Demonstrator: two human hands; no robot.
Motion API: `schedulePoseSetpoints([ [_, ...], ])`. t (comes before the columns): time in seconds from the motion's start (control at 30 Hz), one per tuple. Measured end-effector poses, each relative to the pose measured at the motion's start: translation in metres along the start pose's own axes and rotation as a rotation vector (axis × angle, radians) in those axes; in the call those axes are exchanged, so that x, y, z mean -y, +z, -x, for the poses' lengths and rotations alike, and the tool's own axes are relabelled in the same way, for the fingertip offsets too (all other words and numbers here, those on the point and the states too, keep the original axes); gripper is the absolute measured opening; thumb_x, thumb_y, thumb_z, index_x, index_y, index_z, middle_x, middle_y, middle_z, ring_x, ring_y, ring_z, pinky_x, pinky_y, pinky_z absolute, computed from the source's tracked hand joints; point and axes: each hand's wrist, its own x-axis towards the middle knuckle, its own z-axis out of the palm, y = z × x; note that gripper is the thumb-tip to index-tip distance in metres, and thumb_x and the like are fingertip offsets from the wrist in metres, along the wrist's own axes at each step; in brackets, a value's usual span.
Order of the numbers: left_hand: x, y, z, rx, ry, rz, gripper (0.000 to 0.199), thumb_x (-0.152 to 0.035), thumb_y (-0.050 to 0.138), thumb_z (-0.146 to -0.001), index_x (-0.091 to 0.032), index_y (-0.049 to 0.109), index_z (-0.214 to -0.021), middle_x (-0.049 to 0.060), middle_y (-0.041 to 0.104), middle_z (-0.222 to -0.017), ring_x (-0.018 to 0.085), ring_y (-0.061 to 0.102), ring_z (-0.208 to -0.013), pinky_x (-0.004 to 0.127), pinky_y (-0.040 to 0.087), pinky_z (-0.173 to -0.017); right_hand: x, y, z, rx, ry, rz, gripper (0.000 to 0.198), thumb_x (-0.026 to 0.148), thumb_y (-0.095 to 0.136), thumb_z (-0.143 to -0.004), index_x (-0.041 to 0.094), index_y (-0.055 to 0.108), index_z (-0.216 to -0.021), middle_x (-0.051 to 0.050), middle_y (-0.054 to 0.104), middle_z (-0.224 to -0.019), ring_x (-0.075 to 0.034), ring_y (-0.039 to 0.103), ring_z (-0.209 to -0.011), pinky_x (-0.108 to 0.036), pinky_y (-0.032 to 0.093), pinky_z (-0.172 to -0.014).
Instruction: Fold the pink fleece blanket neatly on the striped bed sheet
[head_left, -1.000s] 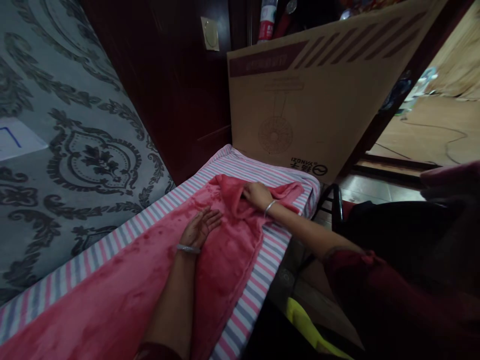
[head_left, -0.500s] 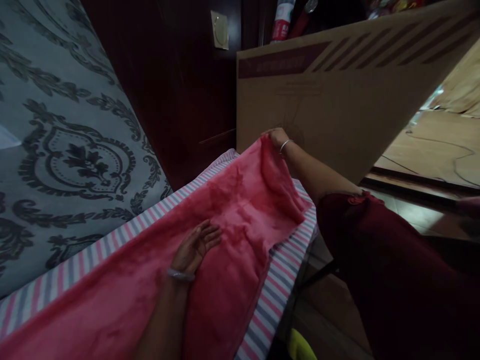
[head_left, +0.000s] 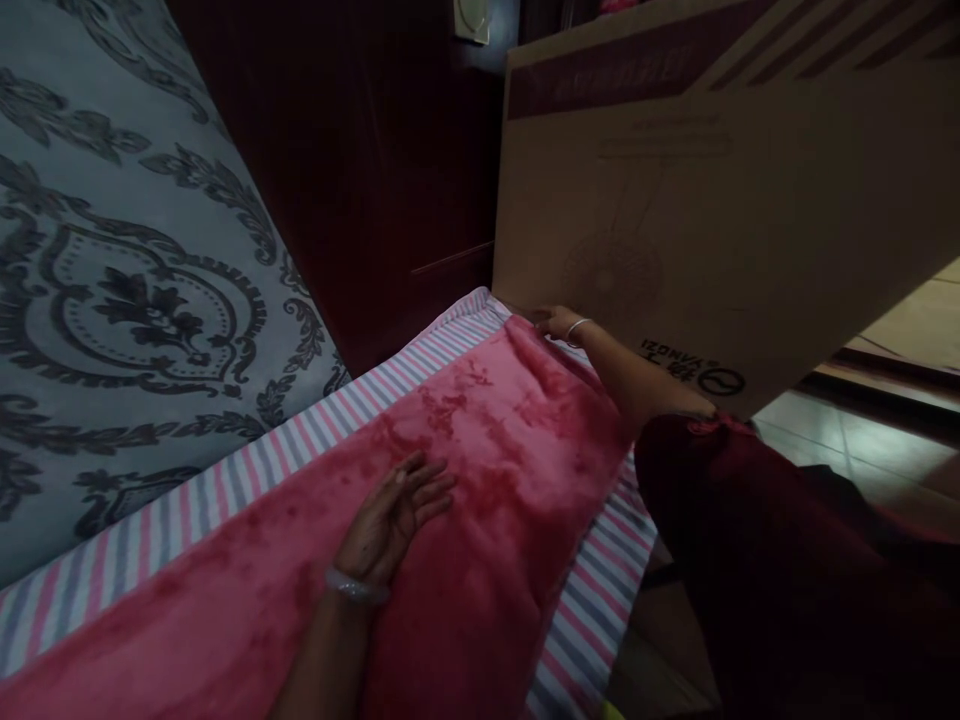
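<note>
A red plush blanket (head_left: 480, 430) with mottled light and dark pile lies lengthwise over a pink, grey and white striped sheet (head_left: 592, 590). At the blanket's far end, my right hand (head_left: 556, 323) has its fingers closed at the edge, which is creased beside them; the fingertips are partly hidden. My left hand (head_left: 397, 510) is over the middle of the blanket, palm turned sideways, fingers loosely apart and holding nothing. Whether it touches the pile, I cannot tell.
A large cardboard box (head_left: 637, 210) stands upright just past the far end. Dark red wood panelling (head_left: 397, 180) and patterned grey wallpaper (head_left: 150, 300) run along the left. Tiled floor (head_left: 862, 440) shows at the right.
My right hand has lowered the blanket's far end, which was raised and now lies flatter over the striped sheet. My left hand stays open in about the same place. The view has tilted down.
</note>
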Motion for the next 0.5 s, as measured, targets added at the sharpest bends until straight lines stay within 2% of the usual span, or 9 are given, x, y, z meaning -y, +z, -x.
schedulePoseSetpoints([
  [0.07, -0.001, 0.0, -0.002, -0.008, 0.003, 0.004, 0.036, -0.033, 0.072, -0.088, -0.016, 0.071, -0.12, 0.02, 0.069, -0.131, 0.038, 0.069, -0.117, 0.055, 0.053, -0.103, -0.016, -0.016, 0.016, -0.002, 0.05, -0.011, 0.057, 0.012, 0.068, -0.088, 0.008, 0.055, -0.144, -0.014, 0.076, -0.101, -0.014, 0.068, -0.076, -0.025, 0.056, -0.071],
  [0.17, -0.003, 0.001, -0.005, -0.012, -0.003, 0.013, 0.033, -0.031, 0.072, -0.087, -0.014, 0.072, -0.116, 0.021, 0.071, -0.128, 0.039, 0.068, -0.118, 0.056, 0.052, -0.105, -0.037, -0.04, 0.046, 0.021, 0.119, 0.008, 0.038, 0.016, 0.072, -0.087, 0.008, 0.069, -0.124, -0.014, 0.076, -0.094, -0.014, 0.069, -0.07, -0.028, 0.058, -0.071],
  [0.3, -0.006, 0.003, -0.008, -0.019, -0.016, 0.003, 0.034, -0.029, 0.073, -0.086, -0.014, 0.071, -0.117, 0.02, 0.072, -0.126, 0.038, 0.067, -0.12, 0.056, 0.051, -0.107, -0.061, -0.059, 0.09, 0.107, 0.139, 0.215, 0.023, 0.019, 0.075, -0.084, 0.011, 0.076, -0.105, -0.009, 0.075, -0.081, -0.015, 0.068, -0.066, -0.03, 0.058, -0.072],
  [0.4, -0.008, 0.004, -0.01, -0.011, -0.007, -0.024, 0.032, -0.029, 0.074, -0.085, -0.014, 0.072, -0.114, 0.02, 0.073, -0.125, 0.037, 0.068, -0.12, 0.053, 0.053, -0.105, -0.072, -0.062, 0.12, 0.13, 0.143, 0.306, 0.029, 0.012, 0.073, -0.077, 0.012, 0.077, -0.105, -0.006, 0.075, -0.08, -0.017, 0.069, -0.069, -0.029, 0.058, -0.074],
  [0.5, -0.008, 0.005, -0.011, 0.0, 0.002, -0.041, 0.029, -0.029, 0.075, -0.084, -0.015, 0.073, -0.109, 0.018, 0.074, -0.122, 0.035, 0.069, -0.117, 0.05, 0.056, -0.101, -0.077, -0.056, 0.143, 0.131, 0.092, 0.375, 0.046, 0.005, 0.073, -0.066, 0.014, 0.077, -0.111, -0.008, 0.078, -0.098, -0.021, 0.071, -0.086, -0.028, 0.056, -0.084],
])
